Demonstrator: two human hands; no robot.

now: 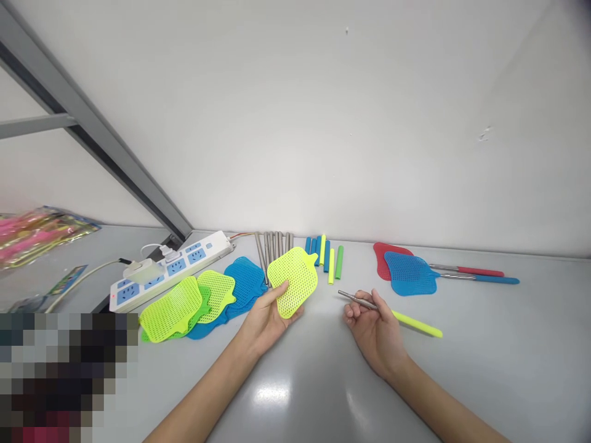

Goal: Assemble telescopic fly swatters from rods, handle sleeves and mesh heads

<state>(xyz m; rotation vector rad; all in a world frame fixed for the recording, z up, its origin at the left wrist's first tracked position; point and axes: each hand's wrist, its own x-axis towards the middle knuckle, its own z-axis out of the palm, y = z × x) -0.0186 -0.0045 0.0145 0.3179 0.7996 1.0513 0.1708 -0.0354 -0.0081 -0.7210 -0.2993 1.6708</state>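
My left hand [270, 317] grips a yellow-green fly swatter head [294, 281], a perforated plastic paddle whose short neck points up and right. In my right hand [376, 335] is a metal swatter rod [353, 298] with a yellow-green sleeve [415, 323] on its right end. The rod's bare tip points left towards the swatter head, and the two are apart. Beside my left hand lie more swatter heads: yellow-green [170, 309] and green ones, and blue ones [244, 277]. Beyond my right hand rest a blue fly swatter [412, 274] and a red one [385, 252], both with handles.
A white power strip [170, 271] with plugs and cables stands at the left. Several metal rods [277, 243] and coloured sleeves [327, 256] lie near the wall. Plastic-wrapped packages [41, 234] sit far left, by a grey metal frame [101, 129].
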